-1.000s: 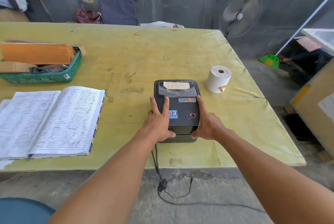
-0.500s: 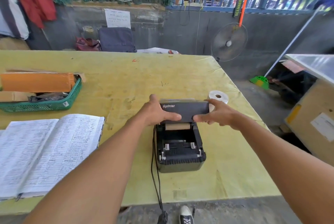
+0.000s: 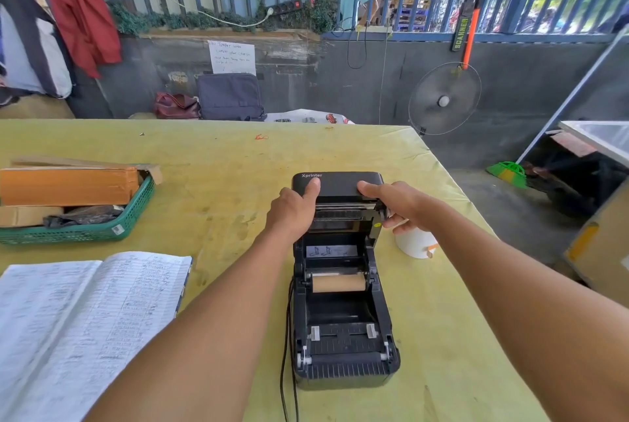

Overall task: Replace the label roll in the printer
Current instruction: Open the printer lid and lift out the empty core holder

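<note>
On the yellow-green table, left hand and right hand clasped the black plastic printer lid; the brown cardboard core seemed light, pinchable midway.

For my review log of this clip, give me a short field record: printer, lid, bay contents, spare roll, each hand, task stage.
printer: open, on the yellow table
lid: swung up at the far end
bay: bare brown core across the holder
new roll: white, upright on the table right of the printer, partly behind the right forearm
left hand: grips the lid's left side, thumb on top
right hand: grips the lid's right side
stage: brown core not yet removed
</note>
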Tool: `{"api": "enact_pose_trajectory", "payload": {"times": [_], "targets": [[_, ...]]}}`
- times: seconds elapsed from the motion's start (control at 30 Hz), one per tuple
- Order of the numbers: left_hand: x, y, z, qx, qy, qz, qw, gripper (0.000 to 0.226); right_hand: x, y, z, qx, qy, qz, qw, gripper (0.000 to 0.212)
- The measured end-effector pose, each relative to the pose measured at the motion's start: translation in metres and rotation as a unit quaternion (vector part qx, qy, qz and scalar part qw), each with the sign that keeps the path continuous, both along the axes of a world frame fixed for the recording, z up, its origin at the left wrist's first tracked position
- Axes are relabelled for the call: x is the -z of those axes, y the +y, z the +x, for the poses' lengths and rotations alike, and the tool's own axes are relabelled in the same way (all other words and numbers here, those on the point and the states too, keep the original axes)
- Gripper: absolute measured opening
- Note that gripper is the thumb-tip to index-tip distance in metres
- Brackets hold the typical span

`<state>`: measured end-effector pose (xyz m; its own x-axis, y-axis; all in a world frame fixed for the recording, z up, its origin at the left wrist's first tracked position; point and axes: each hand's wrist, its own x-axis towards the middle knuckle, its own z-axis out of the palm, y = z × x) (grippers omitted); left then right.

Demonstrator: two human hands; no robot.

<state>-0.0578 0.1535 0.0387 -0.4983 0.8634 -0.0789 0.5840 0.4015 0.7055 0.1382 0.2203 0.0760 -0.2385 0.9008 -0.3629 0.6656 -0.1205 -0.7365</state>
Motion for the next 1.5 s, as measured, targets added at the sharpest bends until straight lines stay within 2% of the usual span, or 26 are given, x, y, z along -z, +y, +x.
{"api": "enact_pose_trajectory", "payload": {"times": [0.23, 0.4, 0.57, 0.7, 0.87, 1.07, 1.13, 1.2, 1.27, 1.37, 1.5], "targets": [[-0.002, 0.022, -0.008, 0.02, 0.007, -0.018, 1.0, 0.081, 0.004, 0.01, -0.007, 0.025, 0.006, 0.003, 1.0, 0.061], [-0.004, 0.025, -0.009, 0.016, 0.005, -0.025, 1.0, 0.078, 0.007, 0.01, -0.009, 0.033, 0.01, 0.015, 0.999, 0.063], [-0.004, 0.02, -0.006, 0.011, -0.004, -0.017, 1.0, 0.084, 0.008, 0.006, -0.008, 0.037, 0.014, 0.022, 0.999, 0.062], [-0.005, 0.012, -0.003, 0.0, -0.045, -0.013, 0.999, 0.09, 0.008, -0.002, -0.008, 0.042, 0.014, 0.041, 0.998, 0.057], [-0.002, -0.007, -0.004, 0.023, -0.181, 0.002, 0.983, 0.096, 0.002, -0.014, 0.0, 0.033, -0.012, 0.077, 0.996, 0.05], [0.007, -0.026, -0.001, 0.002, -0.189, 0.008, 0.982, 0.09, 0.007, -0.03, 0.007, 0.014, -0.039, 0.089, 0.995, 0.049], [0.012, -0.035, -0.003, 0.009, -0.2, -0.004, 0.98, 0.078, 0.013, -0.037, 0.009, 0.014, -0.05, 0.081, 0.995, 0.052], [0.018, -0.046, -0.004, 0.042, -0.183, -0.036, 0.981, 0.058, 0.021, -0.043, 0.013, 0.009, -0.061, 0.069, 0.996, 0.053], [0.025, -0.056, -0.003, 0.081, -0.126, -0.064, 0.987, 0.045, 0.03, -0.049, 0.016, -0.009, -0.081, 0.045, 0.996, 0.052], [0.033, -0.066, 0.001, 0.118, -0.022, -0.089, 0.989, 0.039, 0.044, -0.058, 0.019, -0.071, -0.152, 0.046, 0.985, 0.047], [0.046, -0.071, 0.005, 0.144, 0.032, -0.124, 0.981, 0.047, 0.064, -0.065, 0.018, -0.151, -0.246, 0.102, 0.952, 0.046]]}}
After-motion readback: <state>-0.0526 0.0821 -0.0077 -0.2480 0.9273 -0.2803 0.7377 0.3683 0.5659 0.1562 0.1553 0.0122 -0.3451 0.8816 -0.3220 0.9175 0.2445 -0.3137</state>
